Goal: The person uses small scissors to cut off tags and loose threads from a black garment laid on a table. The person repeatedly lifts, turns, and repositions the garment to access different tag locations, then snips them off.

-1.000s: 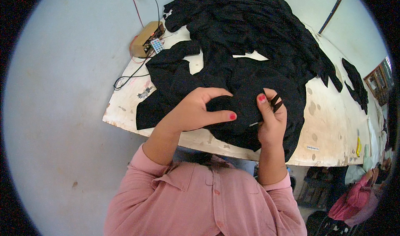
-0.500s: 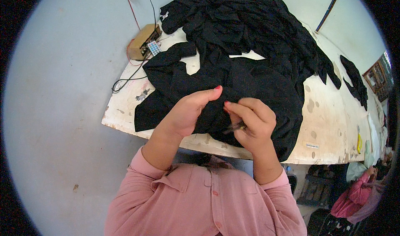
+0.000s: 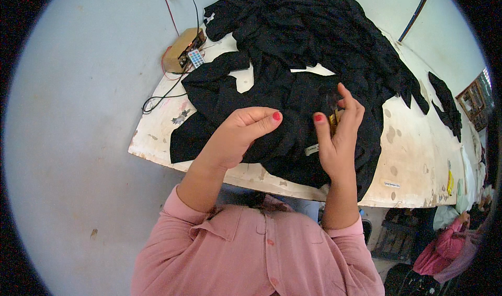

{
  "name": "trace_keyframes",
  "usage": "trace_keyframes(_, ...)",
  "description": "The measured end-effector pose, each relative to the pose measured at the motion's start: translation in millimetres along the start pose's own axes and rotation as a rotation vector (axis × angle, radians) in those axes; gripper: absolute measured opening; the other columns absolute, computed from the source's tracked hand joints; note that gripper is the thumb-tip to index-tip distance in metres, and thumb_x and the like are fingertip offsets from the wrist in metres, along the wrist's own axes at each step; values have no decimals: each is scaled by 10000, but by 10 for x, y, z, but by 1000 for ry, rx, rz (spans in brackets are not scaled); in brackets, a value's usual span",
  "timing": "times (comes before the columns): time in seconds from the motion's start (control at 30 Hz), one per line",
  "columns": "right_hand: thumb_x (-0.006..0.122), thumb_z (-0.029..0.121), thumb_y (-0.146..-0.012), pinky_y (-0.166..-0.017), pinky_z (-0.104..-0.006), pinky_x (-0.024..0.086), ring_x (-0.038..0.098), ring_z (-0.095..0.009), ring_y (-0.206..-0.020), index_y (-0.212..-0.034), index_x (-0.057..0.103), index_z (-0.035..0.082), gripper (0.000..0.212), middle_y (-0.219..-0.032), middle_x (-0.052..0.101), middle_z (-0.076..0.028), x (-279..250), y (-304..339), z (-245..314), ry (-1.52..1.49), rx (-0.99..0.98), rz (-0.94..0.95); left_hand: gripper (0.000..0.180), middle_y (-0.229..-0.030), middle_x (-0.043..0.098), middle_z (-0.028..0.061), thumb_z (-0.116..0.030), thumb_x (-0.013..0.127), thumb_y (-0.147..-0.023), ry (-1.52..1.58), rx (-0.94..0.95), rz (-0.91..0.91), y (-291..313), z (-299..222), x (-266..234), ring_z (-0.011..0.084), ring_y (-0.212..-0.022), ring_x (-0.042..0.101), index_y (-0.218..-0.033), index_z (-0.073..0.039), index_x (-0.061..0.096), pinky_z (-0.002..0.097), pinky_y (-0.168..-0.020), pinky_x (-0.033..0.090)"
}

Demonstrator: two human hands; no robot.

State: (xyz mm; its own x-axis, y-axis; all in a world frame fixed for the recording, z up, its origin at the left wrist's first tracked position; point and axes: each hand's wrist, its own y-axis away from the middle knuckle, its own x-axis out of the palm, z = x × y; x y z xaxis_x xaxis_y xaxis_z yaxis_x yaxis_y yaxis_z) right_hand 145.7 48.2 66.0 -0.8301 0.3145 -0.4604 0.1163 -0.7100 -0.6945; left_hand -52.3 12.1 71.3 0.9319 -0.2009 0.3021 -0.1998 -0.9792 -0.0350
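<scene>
Resting at centre frame, the left hand is lying half-curled on the black garment, fingers bent but pinching nothing. The right hand, just right of centre, is closing around a small yellowish tool; its kind is too hidden to tell. A white label is showing between the hands. Risk, as judged: fabric is bunching under both palms, so the tool could be catching the wrong layer. The remote is sitting upper left, well apart.
</scene>
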Motion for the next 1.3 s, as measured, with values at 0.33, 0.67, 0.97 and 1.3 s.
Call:
trace_keyframes(0.33, 716, 99, -758, -596, -299, 500, 612, -234, -681, -1141, 646, 37, 394, -893, 645, -128, -79, 163, 143, -11, -325, -2, 279, -943, 666, 19, -181, 609, -913, 72, 25, -63, 32, -54, 49, 24, -801, 557, -1141, -25, 652, 165, -693, 427)
trace_keyframes(0.67, 730, 63, -712, -518, -288, 453, 565, -195, -595, -1071, 681, 48, 362, -849, 646, -87, -80, 119, 247, 162, -413, -49, 287, -983, 665, 23, -123, 607, -913, -91, 194, -143, 63, -44, 135, 24, -825, 551, -1179, -17, 630, 170, -733, 433)
trace_keyframes(0.97, 732, 76, -706, -517, -288, 451, 570, -195, -602, -1073, 681, 68, 370, -852, 638, -74, -42, 124, 225, 83, -389, 1, 245, -777, 597, -48, -118, 634, -901, -200, 279, -185, 14, -3, 96, -6, -700, 494, -1116, -4, 610, 147, -642, 390)
trace_keyframes(1.3, 732, 96, -718, -527, -285, 453, 575, -196, -613, -1078, 679, 76, 364, -856, 638, -68, -1, 139, 194, 61, -394, 10, 225, -791, 600, -43, -134, 609, -920, -164, 278, -184, 8, 37, 106, -5, -730, 505, -1108, -11, 616, 148, -657, 395)
